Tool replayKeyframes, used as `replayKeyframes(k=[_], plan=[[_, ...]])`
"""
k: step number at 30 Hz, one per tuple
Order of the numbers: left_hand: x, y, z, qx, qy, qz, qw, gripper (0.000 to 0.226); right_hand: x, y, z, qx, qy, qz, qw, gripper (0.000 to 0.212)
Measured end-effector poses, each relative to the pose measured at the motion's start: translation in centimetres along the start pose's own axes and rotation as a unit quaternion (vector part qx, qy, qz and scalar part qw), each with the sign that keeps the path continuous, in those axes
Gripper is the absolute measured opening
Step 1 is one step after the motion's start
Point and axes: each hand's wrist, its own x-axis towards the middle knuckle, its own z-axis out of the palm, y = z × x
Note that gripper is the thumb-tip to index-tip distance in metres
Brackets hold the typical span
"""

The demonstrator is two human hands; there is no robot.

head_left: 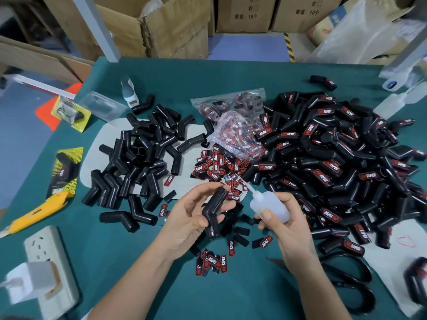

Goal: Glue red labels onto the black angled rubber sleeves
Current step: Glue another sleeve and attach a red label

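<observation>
My left hand point(191, 215) grips a black angled rubber sleeve point(213, 210) above the green table, fingers curled round its bend. My right hand point(286, 225) holds a small translucent glue bottle point(269, 204), its thin nozzle pointing up-left toward the sleeve's upper end without touching it. Loose red labels point(219, 167) lie in a heap just beyond my hands, and a few more labels point(213, 260) lie near my wrists. Unlabelled sleeves point(138, 158) are piled at the left; labelled sleeves point(335, 162) form a large pile at the right.
Clear bags of labels point(235, 125) lie behind the loose heap. A yellow utility knife point(39, 211) and a white power strip point(49, 269) are at the left front. Black-handled scissors point(346, 280) lie at the right front. Cardboard boxes point(175, 26) stand behind the table.
</observation>
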Motion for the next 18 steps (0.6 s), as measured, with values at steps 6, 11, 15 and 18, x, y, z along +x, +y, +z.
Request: replayKeyframes(k=[6,11,15,18], plan=[[0.0,-0.3,-0.5,-0.006,0.001,-0.004,1.000,0.083,0.0,0.5,-0.3,-0.012,-0.002,-0.003,1.000,0.055],[0.1,-0.4,-0.5,0.033,0.014,0.016,0.999,0.079,-0.1,0.2,-0.1,0.000,0.001,-0.005,1.000,0.055],[0.1,-0.4,-0.8,0.084,0.025,0.047,0.995,0.081,-0.2,-0.1,-0.1,0.001,0.018,-0.013,1.000,0.054],[0.3,-0.4,-1.3,0.086,0.045,0.063,0.993,0.080,-0.4,-0.3,-0.2,0.011,0.034,-0.037,0.999,0.040]])
